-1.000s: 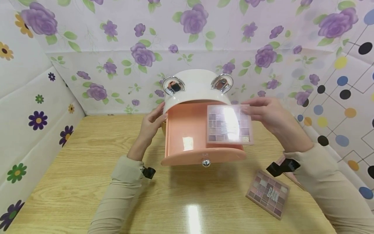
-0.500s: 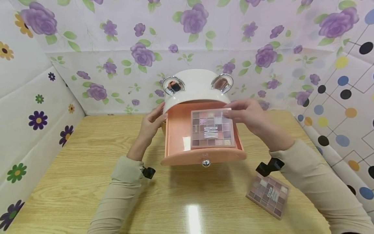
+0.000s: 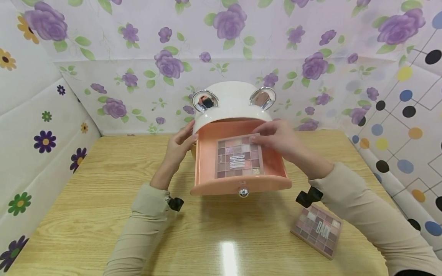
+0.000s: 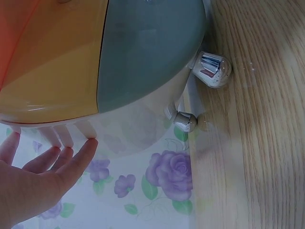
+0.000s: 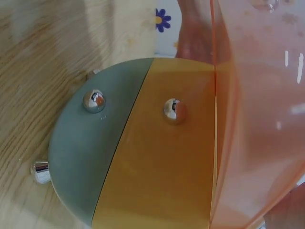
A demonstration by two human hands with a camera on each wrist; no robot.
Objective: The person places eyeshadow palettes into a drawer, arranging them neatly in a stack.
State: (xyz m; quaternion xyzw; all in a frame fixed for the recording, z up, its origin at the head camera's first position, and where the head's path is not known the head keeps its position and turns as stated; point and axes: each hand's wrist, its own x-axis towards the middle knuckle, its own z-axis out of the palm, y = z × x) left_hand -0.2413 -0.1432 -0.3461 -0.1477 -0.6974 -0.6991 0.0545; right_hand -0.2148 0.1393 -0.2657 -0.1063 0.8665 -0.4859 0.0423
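Note:
A white egg-shaped cosmetics organizer (image 3: 233,97) with chrome-ringed ears stands on the table, its peach top drawer (image 3: 207,161) pulled out. An eyeshadow palette (image 3: 236,163) lies tilted inside the drawer, its lettered lid facing up. The thumb and fingers of my right hand (image 3: 283,142) pinch its upper right corner. My left hand (image 3: 177,147) steadies the organizer from the left; in the left wrist view its extended fingertips (image 4: 90,143) touch the white shell. Yellow (image 5: 152,157) and green (image 5: 100,138) drawers below are closed, as the right wrist view shows.
A second eyeshadow palette (image 3: 317,232) lies on the wooden table (image 3: 114,199) at the front right, beside my right forearm. Chrome feet (image 4: 212,69) hold up the organizer. Flower-printed cloth (image 3: 138,76) hangs close behind it.
My right hand has carried the palette leftward and down from the drawer's right edge into the drawer. The left hand and the organizer have stayed in place.

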